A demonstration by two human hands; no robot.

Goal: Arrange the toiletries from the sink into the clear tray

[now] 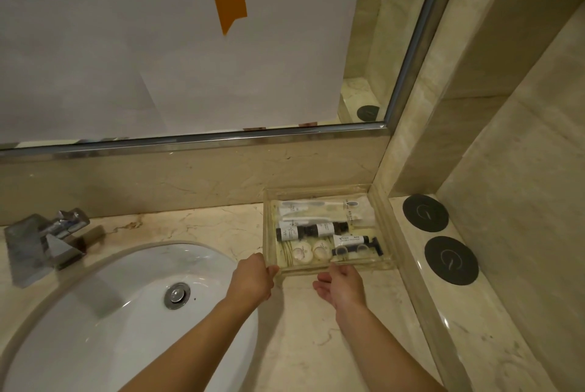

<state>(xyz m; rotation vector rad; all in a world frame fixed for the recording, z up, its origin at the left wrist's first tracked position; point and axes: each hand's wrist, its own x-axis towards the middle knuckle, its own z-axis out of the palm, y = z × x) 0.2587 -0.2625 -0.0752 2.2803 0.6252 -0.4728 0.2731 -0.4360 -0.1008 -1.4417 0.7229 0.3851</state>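
The clear tray (381, 206) stands on the marble counter in the back right corner, against the wall. Inside lie white toothbrush packets (311, 206) at the back, two dark bottles (311, 230) with white labels in the middle, two round white soaps (310, 251) at the front, and a dark razor-like item (357, 247) at the front right. My left hand (253, 277) grips the tray's front left corner. My right hand (343, 285) is at the tray's front edge, palm up, fingers spread, touching the rim.
A white oval sink (104, 312) with a metal drain (176, 295) fills the lower left; nothing lies in its bowl. A chrome faucet (47, 239) stands at its back left. Two black round discs (438, 238) lie on the ledge right of the tray. A paper-covered mirror is above.
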